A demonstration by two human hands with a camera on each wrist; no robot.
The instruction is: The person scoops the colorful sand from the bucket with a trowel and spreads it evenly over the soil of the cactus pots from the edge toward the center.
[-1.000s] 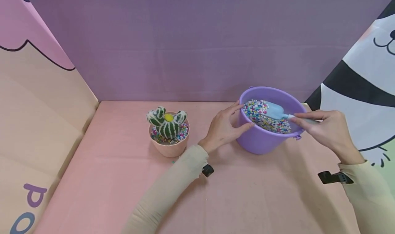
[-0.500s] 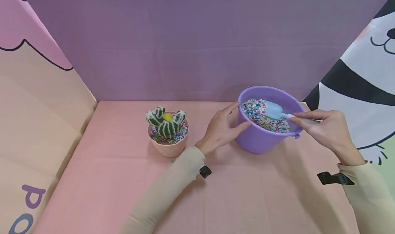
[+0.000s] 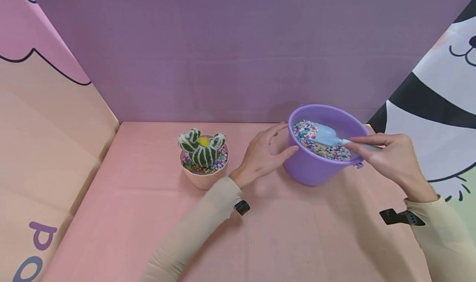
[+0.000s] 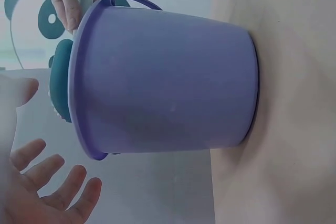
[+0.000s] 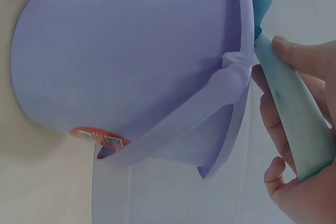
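A purple bucket point(image 3: 310, 172) with colourful small beads point(image 3: 331, 151) inside stands right of centre in the head view. My right hand point(image 3: 395, 156) grips the pale handle of a light-blue toy shovel point(image 3: 326, 134). Its blade, carrying some beads at the tip, is over the bead heap within the bucket's rim. My left hand point(image 3: 262, 155) is spread beside the bucket's left side. In the left wrist view, its fingers point(image 4: 71, 186) are relaxed and apart from the bucket wall. The bucket handle point(image 5: 178, 116) hangs down in the right wrist view.
A peach pot point(image 3: 202, 180) holding a fuzzy toy cactus point(image 3: 203, 155) and coloured beads stands left of my left hand. A purple backdrop point(image 3: 223, 59) rises behind the pink tabletop point(image 3: 148, 216). A panda-print panel point(image 3: 439, 121) borders the right side.
My left hand has come off the bucket's rim and drawn back slightly left. The shovel has shifted a little to the left, still in my right hand.
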